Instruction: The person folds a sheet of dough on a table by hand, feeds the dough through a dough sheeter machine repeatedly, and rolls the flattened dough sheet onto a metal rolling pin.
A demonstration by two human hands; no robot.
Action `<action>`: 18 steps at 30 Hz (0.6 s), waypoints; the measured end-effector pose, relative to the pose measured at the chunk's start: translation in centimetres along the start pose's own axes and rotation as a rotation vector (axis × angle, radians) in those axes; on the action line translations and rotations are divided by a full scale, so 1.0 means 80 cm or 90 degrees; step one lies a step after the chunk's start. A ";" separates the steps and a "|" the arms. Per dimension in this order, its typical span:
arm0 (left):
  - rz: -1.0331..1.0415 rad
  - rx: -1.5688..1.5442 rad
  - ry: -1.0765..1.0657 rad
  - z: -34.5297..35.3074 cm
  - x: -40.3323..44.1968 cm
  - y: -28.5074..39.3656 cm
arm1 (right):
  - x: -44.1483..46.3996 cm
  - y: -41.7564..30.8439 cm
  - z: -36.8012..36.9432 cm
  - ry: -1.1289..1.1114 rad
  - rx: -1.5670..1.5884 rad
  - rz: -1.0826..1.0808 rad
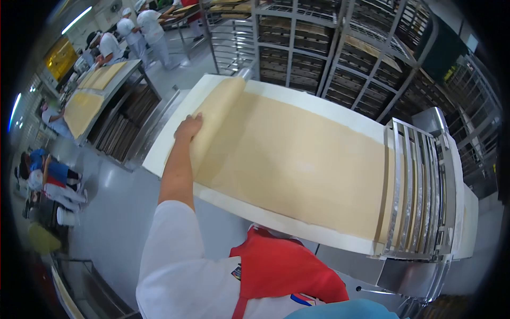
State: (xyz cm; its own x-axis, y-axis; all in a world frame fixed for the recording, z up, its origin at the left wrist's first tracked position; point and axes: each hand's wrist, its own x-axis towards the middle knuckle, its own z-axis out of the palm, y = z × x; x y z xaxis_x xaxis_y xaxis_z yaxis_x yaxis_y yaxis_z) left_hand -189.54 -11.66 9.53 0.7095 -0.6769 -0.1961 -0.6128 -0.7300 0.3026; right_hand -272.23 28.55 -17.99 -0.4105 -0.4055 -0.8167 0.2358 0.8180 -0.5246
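Note:
A long pale dough sheet (308, 154) lies flat on the white belt (329, 223) of a sheeting machine. At its left end the dough is gathered into a thick roll (220, 109) that lies across the belt. A shiny cylinder end (244, 73) shows at the roll's far end; whether it runs through the dough is hidden. My left hand (189, 126) is closed over the left side of this roll, with the arm stretched out. Some of its fingers are hidden behind the hand. My right hand is out of view.
Metal guard bars (414, 186) cross the belt at right. Racks of dark trays (297, 53) stand beyond the machine. At left is a work table (119, 80) with dough sheets and stacked trays below. Several people in white (151, 29) stand farther off.

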 end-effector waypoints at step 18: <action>0.071 -0.106 -0.056 -0.037 0.002 -0.017 | -0.018 -0.017 0.021 0.006 -0.053 0.031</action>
State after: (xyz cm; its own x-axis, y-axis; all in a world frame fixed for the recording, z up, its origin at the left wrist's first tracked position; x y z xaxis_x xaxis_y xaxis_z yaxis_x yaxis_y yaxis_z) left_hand -187.57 -10.46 11.83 0.6023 -0.7639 -0.2316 -0.6148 -0.6290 0.4757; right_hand -270.52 27.33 -16.52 -0.4089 -0.3613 -0.8380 0.1815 0.8677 -0.4627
